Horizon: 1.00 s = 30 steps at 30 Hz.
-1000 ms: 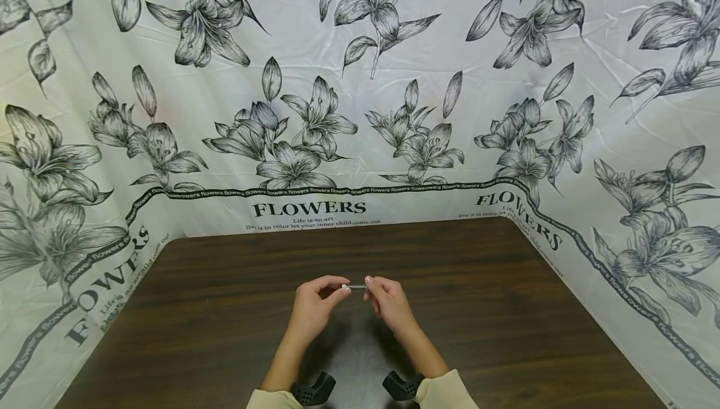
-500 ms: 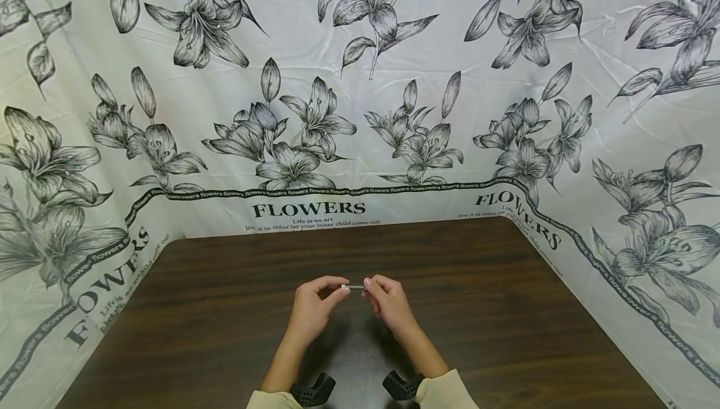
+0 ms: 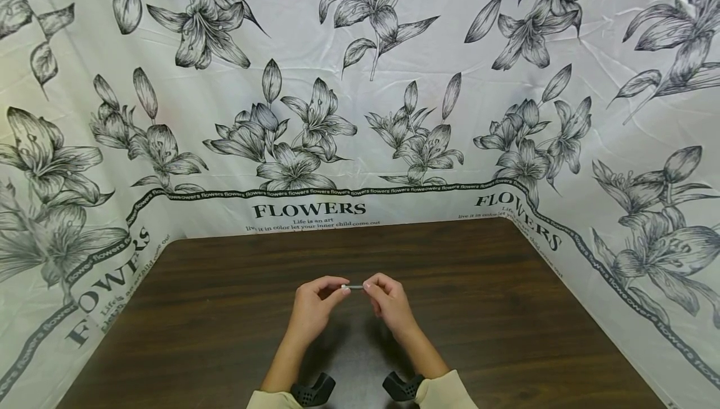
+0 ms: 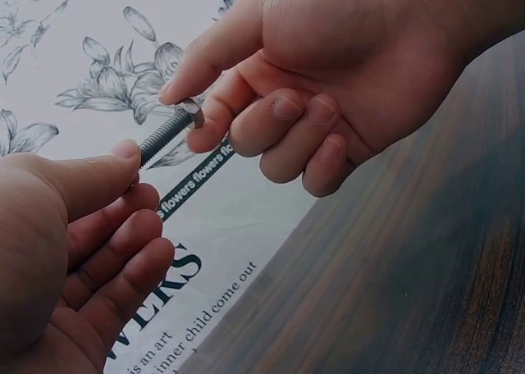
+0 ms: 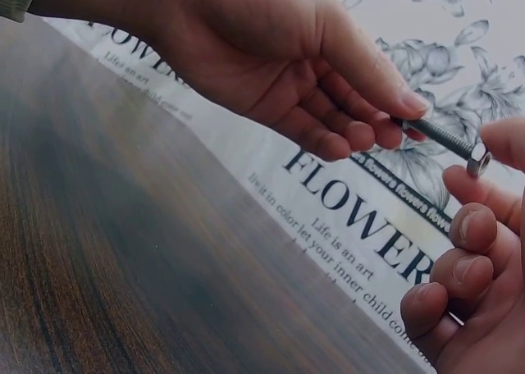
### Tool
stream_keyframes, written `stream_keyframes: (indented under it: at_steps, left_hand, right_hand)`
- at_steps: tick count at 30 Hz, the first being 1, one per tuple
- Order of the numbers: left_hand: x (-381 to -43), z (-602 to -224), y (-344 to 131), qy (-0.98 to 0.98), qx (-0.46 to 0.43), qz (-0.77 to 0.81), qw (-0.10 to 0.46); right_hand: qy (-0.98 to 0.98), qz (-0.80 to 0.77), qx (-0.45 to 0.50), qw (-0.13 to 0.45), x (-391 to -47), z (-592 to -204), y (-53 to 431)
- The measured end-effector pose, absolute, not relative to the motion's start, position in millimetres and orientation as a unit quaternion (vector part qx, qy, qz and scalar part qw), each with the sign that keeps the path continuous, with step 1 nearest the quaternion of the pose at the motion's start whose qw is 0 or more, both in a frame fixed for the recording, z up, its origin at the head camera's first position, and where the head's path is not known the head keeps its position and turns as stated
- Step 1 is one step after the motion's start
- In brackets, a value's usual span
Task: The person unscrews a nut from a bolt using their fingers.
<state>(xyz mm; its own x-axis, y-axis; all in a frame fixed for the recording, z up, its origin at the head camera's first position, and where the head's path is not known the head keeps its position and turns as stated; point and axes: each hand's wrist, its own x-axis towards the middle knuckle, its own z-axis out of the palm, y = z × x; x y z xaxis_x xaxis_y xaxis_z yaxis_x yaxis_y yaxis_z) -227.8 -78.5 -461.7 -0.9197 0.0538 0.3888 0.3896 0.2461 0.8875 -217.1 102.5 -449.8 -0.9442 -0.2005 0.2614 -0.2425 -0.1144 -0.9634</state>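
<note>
A threaded metal bolt (image 3: pixel 355 287) is held level between both hands above the table. My left hand (image 3: pixel 315 310) pinches one end between thumb and fingertips, and that end is mostly hidden. At the other end sits what looks like a hex nut (image 5: pixel 479 158), with a round opening in its face. The thumb and index finger of my right hand (image 3: pixel 389 306) close around this nut; its other fingers are curled below, as the left wrist view shows. Grey thread (image 4: pixel 166 136) lies bare between the two grips.
The dark wood-grain table (image 3: pixel 225 309) lies under both hands. A white curtain (image 3: pixel 315 146) printed with lilies and "FLOWERS" lettering surrounds its back and sides. Black wrist devices (image 3: pixel 314 390) and cream sleeves (image 3: pixel 448 391) show at the bottom.
My right thumb and fingers have shifted slightly at their end of the bolt, as in a small turn. My left hand and the bolt have stayed in place.
</note>
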Motion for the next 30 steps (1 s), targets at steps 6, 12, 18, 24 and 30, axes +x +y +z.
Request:
stream_keyframes:
  at_steps: [6, 12, 18, 24, 30]
  left_hand:
    - [-216.9, -443.8, -75.2, -0.781, -0.138, -0.59, 0.15]
    - [-209.3, -432.9, -74.0, -0.784, -0.141, -0.584, 0.157]
    - [-225.2, -458.2, -78.6, -0.776, -0.135, -0.597, 0.153]
    - [-227.6, -460.5, -79.3, -0.772, -0.14, -0.599, 0.158]
    - [-229.0, -462.5, -80.9, -0.77, -0.149, -0.599, 0.161]
  right_hand:
    - [-0.659, 0.732, 0.173, 0.013, -217.2, -450.0, 102.5]
    - [-0.655, 0.735, 0.175, 0.013, -217.4, -449.8, 102.8]
    - [-0.647, 0.74, 0.183, 0.021, -217.7, -451.8, 102.4]
    - [-0.635, 0.74, 0.218, 0.047, -226.4, -466.8, 103.6]
    - [-0.626, 0.743, 0.227, 0.067, -233.5, -478.9, 102.1]
